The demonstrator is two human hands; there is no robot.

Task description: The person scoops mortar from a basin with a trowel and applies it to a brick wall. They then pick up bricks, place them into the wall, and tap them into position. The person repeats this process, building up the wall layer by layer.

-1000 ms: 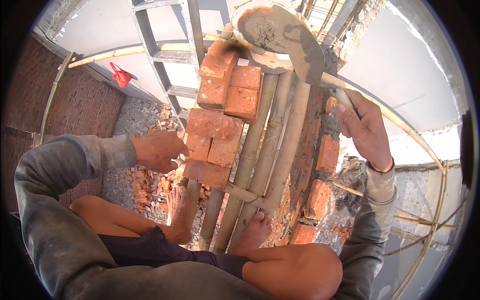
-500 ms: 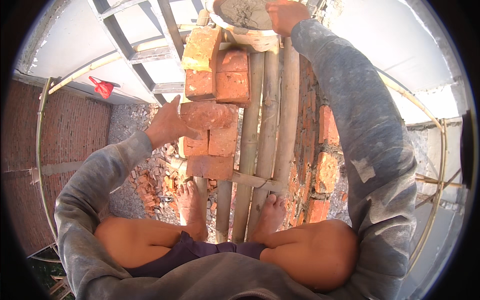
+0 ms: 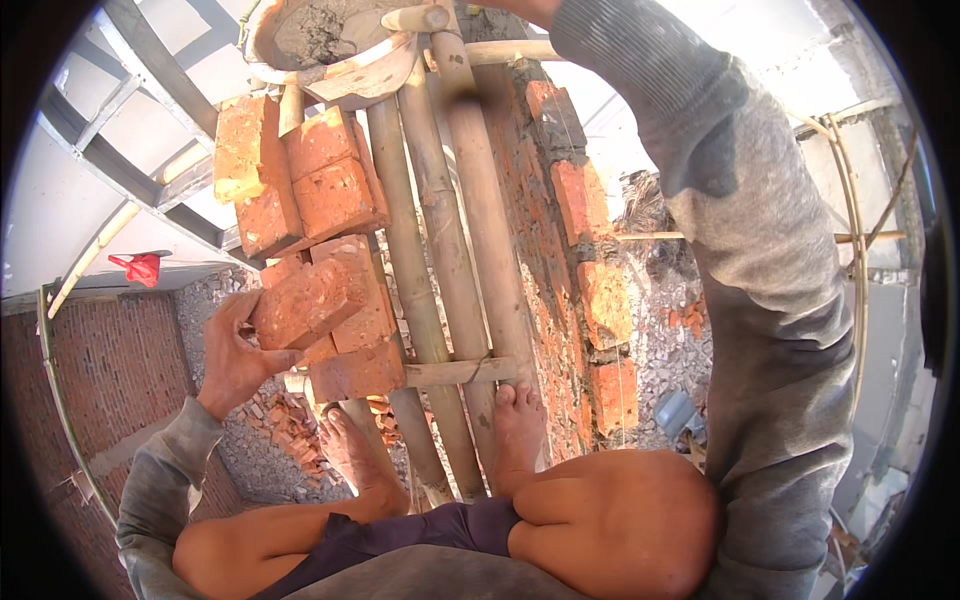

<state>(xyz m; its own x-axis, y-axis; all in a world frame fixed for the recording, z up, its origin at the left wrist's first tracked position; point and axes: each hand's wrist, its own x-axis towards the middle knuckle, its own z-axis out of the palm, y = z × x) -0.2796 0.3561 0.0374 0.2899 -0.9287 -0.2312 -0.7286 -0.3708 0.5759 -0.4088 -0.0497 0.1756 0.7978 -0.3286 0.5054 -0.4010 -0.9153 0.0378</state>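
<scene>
My left hand (image 3: 236,352) is closed on the end of an orange-red brick (image 3: 312,296), thumb on the near side and fingers on the far side. This brick sits askew on top of a brick stack (image 3: 368,322), partly covering it. My right arm reaches far forward, and only a sliver of my right hand (image 3: 522,7) shows at the top edge; its fingers are out of the picture. Beside it, to the left, stands a round basin (image 3: 262,62) with grey wet mortar (image 3: 318,32). More stacked bricks (image 3: 335,195) lie between the basin and my left hand.
I squat barefoot on bamboo poles (image 3: 440,260) tied with a crosspiece (image 3: 455,372). To the right runs a brick wall top (image 3: 605,300) with a thin string along it. A metal ladder-like frame (image 3: 130,120) stands at left. Rubble (image 3: 285,430) lies far below.
My left hand has closed on the top brick and turned it askew. My right hand has moved from the basin rim to the upper edge. The whole view has swung rightward.
</scene>
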